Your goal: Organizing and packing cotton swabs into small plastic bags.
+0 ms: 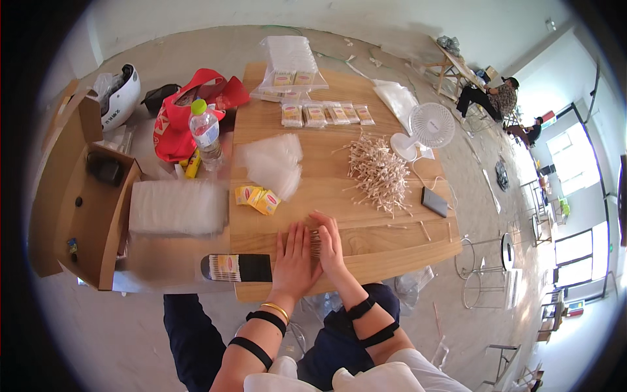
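My left hand [295, 257] lies flat on the wooden table near its front edge, fingers stretched out. Beside it, my right hand [331, 247] rests with its fingers extended and slightly curved. A small row of cotton swabs [315, 243] shows between the two hands, flanked by both; part of it is hidden under the fingers. Left of my left hand is a black sleeve-like holder [253, 268] with a pack of swabs [226, 268] on its left end. Yellow cards [259, 200] lie beyond my left hand, partly against clear plastic bags [273, 163]. A big loose pile of swabs [379, 171] is at the right.
Filled swab packs [315, 115] line the table's far part, before a stacked clear bag [290, 62]. A white fan [431, 125] and black power bank [434, 202] stand right. Leftward are a water bottle [206, 134], red bag [176, 127], plastic stack [176, 207] and cardboard box [104, 225].
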A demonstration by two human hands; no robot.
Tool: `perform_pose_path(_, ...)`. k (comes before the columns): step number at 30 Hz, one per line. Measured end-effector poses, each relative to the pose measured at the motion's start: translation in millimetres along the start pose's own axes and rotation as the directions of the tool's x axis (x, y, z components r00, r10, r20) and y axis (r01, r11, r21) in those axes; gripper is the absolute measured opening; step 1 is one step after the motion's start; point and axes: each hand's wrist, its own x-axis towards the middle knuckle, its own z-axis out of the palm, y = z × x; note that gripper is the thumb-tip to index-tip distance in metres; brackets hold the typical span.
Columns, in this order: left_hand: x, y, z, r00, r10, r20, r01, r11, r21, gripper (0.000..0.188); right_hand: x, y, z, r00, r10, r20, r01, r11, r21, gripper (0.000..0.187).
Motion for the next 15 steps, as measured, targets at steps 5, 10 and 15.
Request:
perform_pose_path(5,-1,-4,5,0.999,0.033,0.002,-0.033,0.998,0.049,0.086,0,6,10,0.996,0.083,0.036,-0.09,0.966,0.243,0.04)
perform_pose_path(10,0,-5,4,0.997,0.074,-0.024,-0.074,0.997,0.021,0.083,1,11,5,0.993,0.109,0.038,-0.115,0.964,0.238,0.039)
perform_pose_path(15,0,-6,10,0.997,0.072,-0.035,-0.073,0.996,-0.049,0.08,-2,7,-11,0.997,0.068,-0.023,-0.065,0.992,0.109,0.035)
